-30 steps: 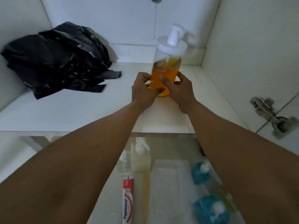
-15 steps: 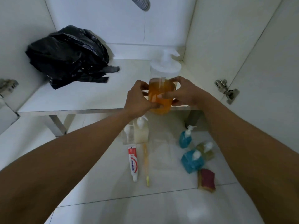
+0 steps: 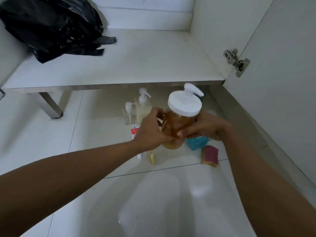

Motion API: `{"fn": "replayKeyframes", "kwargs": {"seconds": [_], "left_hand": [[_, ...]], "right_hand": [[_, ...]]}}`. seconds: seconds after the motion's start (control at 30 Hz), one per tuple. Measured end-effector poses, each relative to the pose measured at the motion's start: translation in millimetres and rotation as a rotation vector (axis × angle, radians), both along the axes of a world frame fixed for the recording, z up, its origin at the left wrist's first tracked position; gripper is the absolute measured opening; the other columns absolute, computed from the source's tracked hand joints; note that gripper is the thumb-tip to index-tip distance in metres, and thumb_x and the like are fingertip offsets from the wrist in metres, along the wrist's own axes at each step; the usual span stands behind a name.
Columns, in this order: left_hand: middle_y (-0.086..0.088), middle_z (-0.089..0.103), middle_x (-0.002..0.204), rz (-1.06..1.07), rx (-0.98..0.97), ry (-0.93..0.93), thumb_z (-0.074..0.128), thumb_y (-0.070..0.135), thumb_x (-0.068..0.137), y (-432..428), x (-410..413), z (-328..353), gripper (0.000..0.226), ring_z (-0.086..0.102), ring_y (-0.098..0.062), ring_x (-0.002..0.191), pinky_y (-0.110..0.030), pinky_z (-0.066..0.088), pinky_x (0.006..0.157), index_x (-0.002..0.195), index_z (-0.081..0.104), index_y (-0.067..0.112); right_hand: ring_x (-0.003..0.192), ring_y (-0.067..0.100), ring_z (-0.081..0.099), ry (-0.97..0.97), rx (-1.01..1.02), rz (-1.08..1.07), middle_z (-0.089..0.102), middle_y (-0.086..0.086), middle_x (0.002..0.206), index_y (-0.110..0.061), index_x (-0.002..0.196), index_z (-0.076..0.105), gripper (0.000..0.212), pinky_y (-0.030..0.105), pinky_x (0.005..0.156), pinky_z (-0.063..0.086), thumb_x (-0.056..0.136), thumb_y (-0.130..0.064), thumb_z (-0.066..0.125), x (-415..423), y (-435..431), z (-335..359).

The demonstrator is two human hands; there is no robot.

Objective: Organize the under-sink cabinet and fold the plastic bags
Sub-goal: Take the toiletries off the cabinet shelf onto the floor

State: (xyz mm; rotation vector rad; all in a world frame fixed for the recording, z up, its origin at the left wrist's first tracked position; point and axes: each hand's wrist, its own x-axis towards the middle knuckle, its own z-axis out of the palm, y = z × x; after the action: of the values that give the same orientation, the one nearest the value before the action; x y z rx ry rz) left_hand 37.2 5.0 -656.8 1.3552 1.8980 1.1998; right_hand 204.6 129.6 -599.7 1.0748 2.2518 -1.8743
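Both hands on pump bottle, frame centre, just below front edge of cabinet shelf. L hand wraps bottle's left side, fingers curled round the body. R hand grips right side, thumb across the front. Bottle upright, slight tilt; amber liquid inside, wide white lid, pump spout pointing to frame right. Base sits over the floor tiles; can't tell if it touches them. Hands and bottle a bit blurred.

Black plastic bags: crumpled heap, upper left of frame, on shelf by left wall. Not folded.

On floor behind/under the hands: 2 pale pump dispensers side by side, left of bottle. Toothpaste tube partly hidden by L hand. Yellow toothbrush end pokes out below L hand. Blue bottle partly hidden under R hand. Pink-and-yellow sponge just beside it, lower right of centre.

Metal hinge upper right, on the open cabinet door. Metal leg under shelf, left side.
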Motion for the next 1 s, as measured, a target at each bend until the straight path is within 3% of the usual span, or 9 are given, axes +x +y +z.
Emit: {"fn": "replayKeyframes", "kwargs": {"seconds": [0.27, 0.43, 0.53, 0.67, 0.8, 0.93, 1.0], "left_hand": [[0.017, 0.057, 0.106, -0.047, -0.173, -0.017, 0.097, 0.053, 0.047, -22.4, 15.2, -40.3, 0.09, 0.06, -0.008, 0.092, -0.027, 0.06, 0.073, 0.115, 0.044, 0.029], [0.014, 0.057, 0.108, -0.013, -0.156, -0.046, 0.099, 0.041, 0.049, -17.6, 14.3, -51.9, 0.086, 0.06, -0.011, 0.096, -0.023, 0.056, 0.07, 0.115, 0.045, 0.025], [0.012, 0.057, 0.109, 0.015, -0.151, -0.053, 0.099, 0.035, 0.05, -9.1, 10.3, -55.9, 0.087, 0.06, -0.012, 0.098, -0.03, 0.059, 0.076, 0.117, 0.045, 0.023], [0.01, 0.058, 0.11, 0.034, -0.121, -0.055, 0.099, 0.034, 0.047, 3.2, 3.4, -57.6, 0.089, 0.06, -0.009, 0.1, -0.039, 0.061, 0.078, 0.117, 0.046, 0.023], [0.007, 0.058, 0.113, -0.001, -0.112, -0.05, 0.098, 0.032, 0.051, 10.9, 1.6, -53.5, 0.087, 0.06, -0.015, 0.102, -0.037, 0.061, 0.079, 0.12, 0.046, 0.023], [0.011, 0.059, 0.109, -0.018, -0.128, -0.056, 0.099, 0.037, 0.047, 6.1, 4.2, -58.7, 0.087, 0.062, -0.013, 0.098, -0.031, 0.06, 0.073, 0.115, 0.046, 0.025], [0.012, 0.059, 0.107, -0.019, -0.138, -0.063, 0.1, 0.037, 0.044, 2.0, 6.8, -63.4, 0.088, 0.061, -0.012, 0.095, -0.031, 0.059, 0.071, 0.113, 0.047, 0.025]], "right_hand": [[0.115, 0.022, 0.06, -0.168, -0.181, 0.087, 0.06, -0.004, 0.125, -0.03, 0.126, 0.051, 0.074, 0.041, 0.091, 0.057, 0.07, 0.004, 0.084, 9.8, -8.9, -44.1], [0.119, 0.026, 0.059, -0.134, -0.16, 0.057, 0.061, 0.003, 0.128, -0.027, 0.133, 0.052, 0.087, 0.047, 0.091, 0.057, 0.06, 0.001, 0.09, 2.9, -2.4, -65.0], [0.117, 0.025, 0.06, -0.094, -0.12, 0.026, 0.064, 0.002, 0.125, -0.026, 0.131, 0.054, 0.091, 0.049, 0.09, 0.057, 0.052, -0.005, 0.093, -3.5, 3.3, -70.4], [0.118, 0.024, 0.06, -0.038, 0.009, -0.026, 0.065, 0.001, 0.124, -0.025, 0.132, 0.054, 0.095, 0.042, 0.089, 0.058, 0.046, -0.013, 0.093, -5.8, 9.0, -77.9], [0.114, 0.022, 0.06, -0.031, 0.017, -0.01, 0.063, 0.002, 0.122, -0.024, 0.133, 0.051, 0.085, 0.033, 0.087, 0.059, 0.061, 0.003, 0.088, -5.5, 15.3, -70.0], [0.115, 0.026, 0.062, -0.064, -0.03, 0.074, 0.065, 0.008, 0.123, -0.021, 0.131, 0.054, 0.088, 0.047, 0.093, 0.055, 0.054, 0.001, 0.091, -1.3, 17.0, -70.3], [0.116, 0.023, 0.062, -0.066, -0.016, 0.095, 0.066, 0.008, 0.122, -0.02, 0.131, 0.055, 0.088, 0.046, 0.095, 0.055, 0.054, 0.004, 0.091, 1.3, 13.0, -74.2]]}}
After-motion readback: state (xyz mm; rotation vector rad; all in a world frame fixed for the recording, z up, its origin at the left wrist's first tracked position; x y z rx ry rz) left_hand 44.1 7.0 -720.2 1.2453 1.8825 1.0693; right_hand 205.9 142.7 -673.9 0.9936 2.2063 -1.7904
